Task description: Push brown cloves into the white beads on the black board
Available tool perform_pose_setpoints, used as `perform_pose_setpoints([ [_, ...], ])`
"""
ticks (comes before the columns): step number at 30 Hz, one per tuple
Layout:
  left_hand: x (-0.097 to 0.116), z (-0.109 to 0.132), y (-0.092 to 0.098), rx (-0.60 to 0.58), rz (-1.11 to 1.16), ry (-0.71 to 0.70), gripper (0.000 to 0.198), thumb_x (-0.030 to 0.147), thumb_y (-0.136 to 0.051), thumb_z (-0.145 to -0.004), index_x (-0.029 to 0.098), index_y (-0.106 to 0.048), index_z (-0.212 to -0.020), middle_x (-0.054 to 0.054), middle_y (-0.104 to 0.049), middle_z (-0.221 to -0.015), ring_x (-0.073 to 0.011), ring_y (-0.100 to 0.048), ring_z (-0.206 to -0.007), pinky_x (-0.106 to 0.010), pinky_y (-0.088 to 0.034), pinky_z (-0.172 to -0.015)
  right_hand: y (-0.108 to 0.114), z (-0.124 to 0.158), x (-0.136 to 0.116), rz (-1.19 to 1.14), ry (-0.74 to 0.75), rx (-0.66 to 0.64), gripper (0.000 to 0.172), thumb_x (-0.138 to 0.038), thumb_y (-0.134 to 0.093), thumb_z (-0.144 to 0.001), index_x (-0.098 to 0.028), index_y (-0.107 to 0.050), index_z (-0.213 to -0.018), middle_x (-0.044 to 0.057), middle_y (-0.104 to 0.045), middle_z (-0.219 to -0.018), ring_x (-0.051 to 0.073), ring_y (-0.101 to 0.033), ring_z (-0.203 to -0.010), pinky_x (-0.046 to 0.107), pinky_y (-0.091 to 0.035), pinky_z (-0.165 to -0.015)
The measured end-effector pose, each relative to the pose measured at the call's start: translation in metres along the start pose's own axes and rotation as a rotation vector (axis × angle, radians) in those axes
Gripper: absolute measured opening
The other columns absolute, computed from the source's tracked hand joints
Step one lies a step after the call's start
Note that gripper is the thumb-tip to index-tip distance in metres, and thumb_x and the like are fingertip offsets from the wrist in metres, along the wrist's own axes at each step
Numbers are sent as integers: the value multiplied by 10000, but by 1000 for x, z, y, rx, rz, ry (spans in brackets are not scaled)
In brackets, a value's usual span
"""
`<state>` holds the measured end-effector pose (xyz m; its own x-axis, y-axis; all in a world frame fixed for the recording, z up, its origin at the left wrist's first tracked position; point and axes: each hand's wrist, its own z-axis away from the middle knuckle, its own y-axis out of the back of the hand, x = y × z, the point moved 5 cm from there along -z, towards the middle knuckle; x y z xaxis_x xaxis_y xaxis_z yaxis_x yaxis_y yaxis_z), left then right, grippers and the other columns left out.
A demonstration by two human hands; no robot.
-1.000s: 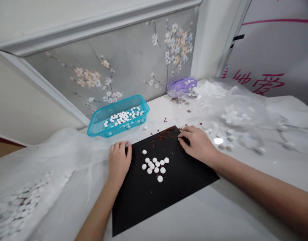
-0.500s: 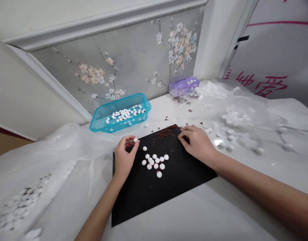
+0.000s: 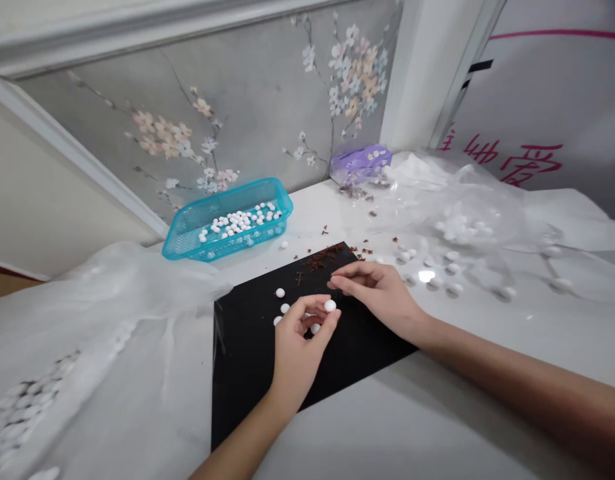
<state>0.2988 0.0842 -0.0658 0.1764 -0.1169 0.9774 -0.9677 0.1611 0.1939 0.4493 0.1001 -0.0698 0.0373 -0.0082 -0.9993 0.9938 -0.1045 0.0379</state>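
Bead (image 3: 330, 305) in L hand (image 3: 301, 353), others (image 3: 315, 328) half-hidden, R hand (image 3: 380, 293) beside

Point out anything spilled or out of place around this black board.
Dark brown crumbs are strewn along the far edge of the black board and onto the white tabletop, looking spilled. One white pellet also sits alone outside the teal plastic basket that holds many like it.

Head-worn view, angled down forward
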Motion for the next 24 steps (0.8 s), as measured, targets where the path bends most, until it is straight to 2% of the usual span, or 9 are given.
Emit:
perform_pose_setpoints([
  [4, 3, -2, 3, 4, -7, 11, 134, 273, -657, -752, 206, -656, -867, -11, -663, -845, -115, -617, -772, -188, -497, -694, -6, 1, 2, -218, -106, -59, 226, -333, -705, -677, -163, -658, -819, 47, -701, -815, 165, -650, -797, 278, -499, -714],
  [6, 4, -2, 3, 8, 0, 32, 152, 294, -640, -770, 203, -667, -889, -19, -677, -856, -119, -626, -779, -190, -500, -700, -9, 0, 0, -247, -94, -107, 205, -315, -712, -673, -162, -642, -791, 26, -685, -760, 139, -640, -736, 261, -492, -693],
  [10, 3, -1, 4, 19, 27, 77, 183, 311, -623, -786, 200, -669, -924, -27, -695, -833, -124, -644, -766, -190, -508, -685, -11, 2, -8, -170, -13, -172, 164, -299, -700, -693, -160, -624, -735, -17, -612, -632, 93, -566, -598, 232, -460, -603],
  [14, 0, 0, 6, 81, 57, 74, 247, 274, -678, -735, 209, -623, -968, -16, -686, -852, -130, -650, -799, -185, -512, -661, -12, 4, -9, -189, -4, -175, 169, -317, -685, -711, -161, -639, -756, -3, -628, -682, 99, -578, -622, 244, -480, -629],
  [17, -1, 0, 7, 104, 68, 51, 184, 258, -690, -723, 195, -611, -877, -5, -672, -821, -114, -643, -774, -175, -512, -653, -12, 5, -10, -167, 11, -183, 170, -325, -646, -752, -161, -634, -798, -1, -624, -688, 107, -587, -637, 253, -485, -639],
  [21, 0, 1, 7, 90, 68, 35, 131, 258, -697, -719, 186, -622, -799, 9, -669, -784, -87, -633, -731, -151, -509, -659, -8, 8, -15, -8, 122, -111, 139, -308, -611, -787, -170, -616, -781, -5, -570, -722, 92, -532, -620, 226, -444, -564],
  [24, 0, 1, 7, 79, 61, 31, 110, 256, -695, -721, 187, -640, -787, 14, -672, -769, -81, -631, -716, -143, -510, -661, -9, 11, -18, 47, 190, -109, 143, -305, -595, -800, -170, -611, -754, 10, -560, -769, 95, -524, -626, 229, -438, -544],
])
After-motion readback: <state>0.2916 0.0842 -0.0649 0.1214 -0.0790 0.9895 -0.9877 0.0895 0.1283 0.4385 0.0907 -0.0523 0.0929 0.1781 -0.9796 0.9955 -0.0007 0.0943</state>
